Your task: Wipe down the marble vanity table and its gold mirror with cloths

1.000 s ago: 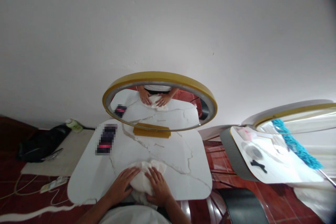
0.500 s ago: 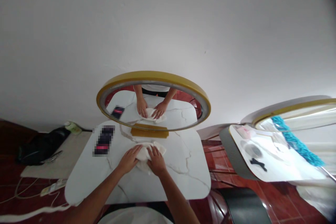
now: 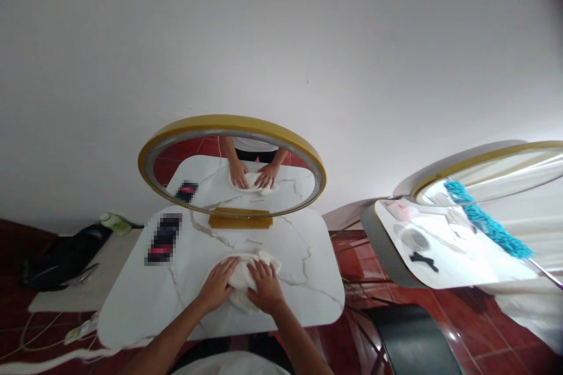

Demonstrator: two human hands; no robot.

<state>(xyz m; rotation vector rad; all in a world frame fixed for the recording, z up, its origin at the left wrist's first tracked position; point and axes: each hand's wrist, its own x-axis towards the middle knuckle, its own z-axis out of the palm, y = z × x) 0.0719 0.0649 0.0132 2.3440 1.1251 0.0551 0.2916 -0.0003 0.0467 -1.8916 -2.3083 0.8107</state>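
Lower centre of frame: left hand (image 3: 215,287) and right hand (image 3: 266,289), fingers loosely spread, laid upon white cloth (image 3: 241,277). Lower left: pale-green bottle (image 3: 116,224), contents indiscernible.

Wht top (image 3: 231,363), dk legwear (image 3: 267,344), bare forearms (image 3: 176,331), bare L hand (image 3: 216,285) + R hand (image 3: 266,289)

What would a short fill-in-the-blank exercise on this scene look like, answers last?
1. The left hand and right hand both rest on a white ____.
2. Of those two hands, the one nearer the pixelated item is the ____ one.
3. The mirror facing the hands reflects ____ hands.
4. The blue duster is toward the ____ side of the picture.

Missing words: cloth; left; two; right.
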